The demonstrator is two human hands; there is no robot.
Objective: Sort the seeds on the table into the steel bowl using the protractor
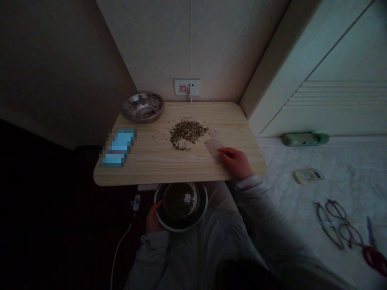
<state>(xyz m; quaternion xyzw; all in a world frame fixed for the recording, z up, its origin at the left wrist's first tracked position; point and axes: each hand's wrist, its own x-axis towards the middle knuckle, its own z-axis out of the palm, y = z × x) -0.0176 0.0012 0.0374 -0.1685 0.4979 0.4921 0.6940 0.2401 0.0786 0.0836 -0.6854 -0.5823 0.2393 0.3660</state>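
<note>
Along left edge of pale wood table (169,167), phone (118,147) lies flat, screen pixelated. Behind it, at back-left corner, steel bowl (142,107) sits w/ small dark-and-red item inside, can't tell what. Below table edge, white cable (121,245) runs down from small plug (136,202). L hand (154,217) is low at lap, fingers curled round rim of dark metal bowl (180,206), gripping it, not spread. Bowl has dark grains (177,199) inside, w/ paler speckles at middle. Mid-table, loose pile of dark seeds (187,133), a few strays around it. Back wall above: socket (186,87) w/ white plug in. R hand (235,162) rests on table, fingers pressed together, tips on pale flat scrap (214,149) just right of seeds; no clear pinch. Further right on quilted bed (281,181): green object (305,139), small remote (308,175), glasses (335,223), red-handled scissors (373,253). White panelled door (341,92) stands behind bed.
</note>
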